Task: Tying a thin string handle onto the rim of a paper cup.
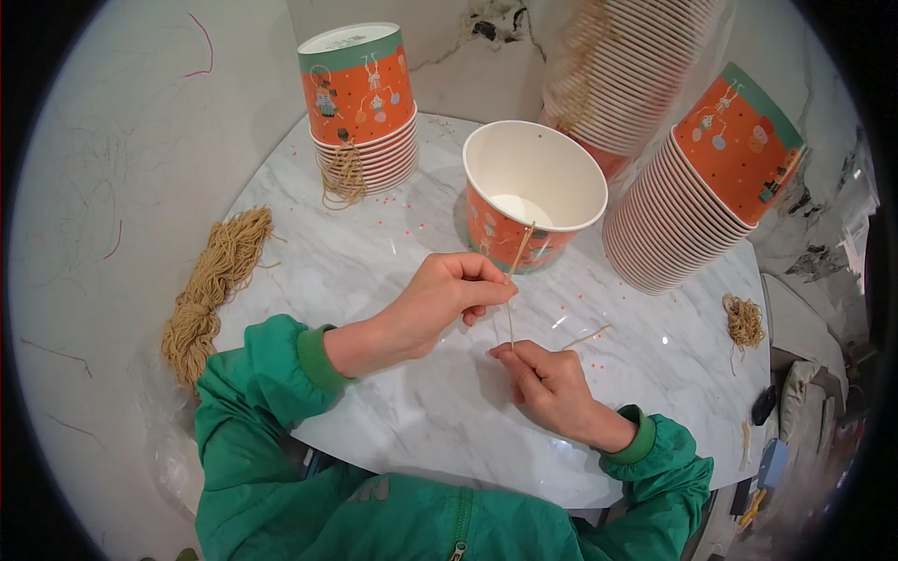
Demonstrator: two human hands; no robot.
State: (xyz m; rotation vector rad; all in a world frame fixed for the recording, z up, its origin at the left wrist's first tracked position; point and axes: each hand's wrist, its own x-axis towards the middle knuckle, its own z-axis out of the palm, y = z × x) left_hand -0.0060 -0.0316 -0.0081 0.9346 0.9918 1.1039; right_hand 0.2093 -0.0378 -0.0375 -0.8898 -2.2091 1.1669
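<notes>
An orange paper bucket (491, 229) with a white inside and a green base band stands upright near the middle of the table. A tan cord (522, 245) comes from its near rim down to my hands. My left hand (449, 297) pinches this cord just in front of the bucket. Lower and to the right, my right hand (552, 381) is closed on the cord's lower part, its fingertips together. A loose cord end sticks out above the right knuckles. Both hands are apart from the bucket's wall.
Upside-down bucket stacks stand at back left (360, 103) and right (697, 196); a tall wrapped stack (631, 75) is behind. A tan cord bundle (220, 285) lies at the left edge, a small cord clump (744, 321) at right. Tiny orange dots dot the marble-patterned table (421, 411).
</notes>
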